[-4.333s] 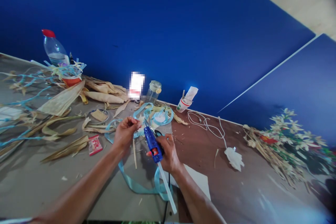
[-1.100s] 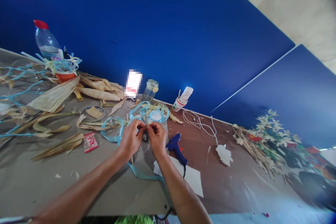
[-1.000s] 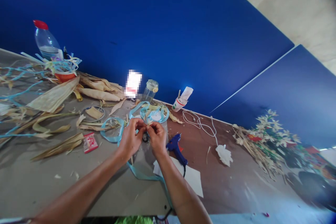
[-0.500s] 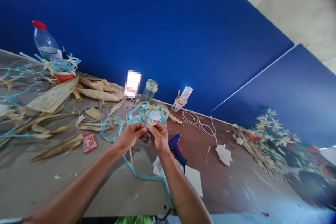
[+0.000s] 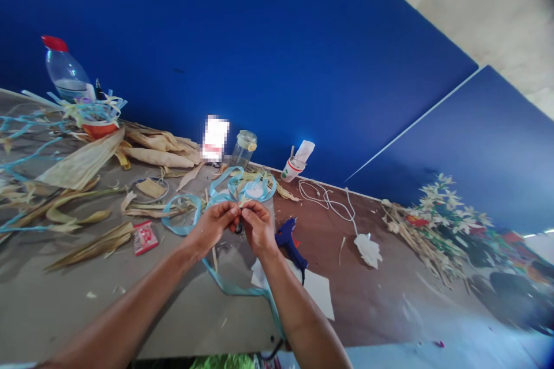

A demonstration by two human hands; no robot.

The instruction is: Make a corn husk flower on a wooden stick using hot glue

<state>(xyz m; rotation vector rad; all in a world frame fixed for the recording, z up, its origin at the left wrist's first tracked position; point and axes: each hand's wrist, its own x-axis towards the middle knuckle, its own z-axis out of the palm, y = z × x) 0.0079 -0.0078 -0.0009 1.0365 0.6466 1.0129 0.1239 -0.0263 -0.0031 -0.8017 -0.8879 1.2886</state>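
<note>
My left hand and my right hand meet over the middle of the table, fingertips almost touching. Both are closed in a pinch on a small pale piece of dried corn husk, mostly covered by the fingers. Something small and dark shows just below the fingertips; I cannot make out what it is. Light blue ribbon lies looped behind my hands and trails forward under my right forearm. Right beside my right hand lies a blue glue gun, with white paper partly under it.
Dried corn husks and a red packet lie to the left, near a red-capped bottle. Along the blue partition stand a glass jar and a paper cup. A white cable and white artificial flowers lie right.
The view has shifted slightly. My hands remain together, and the pale husk piece now stands more upright between the fingertips, with my right fingers drawn a little lower.
</note>
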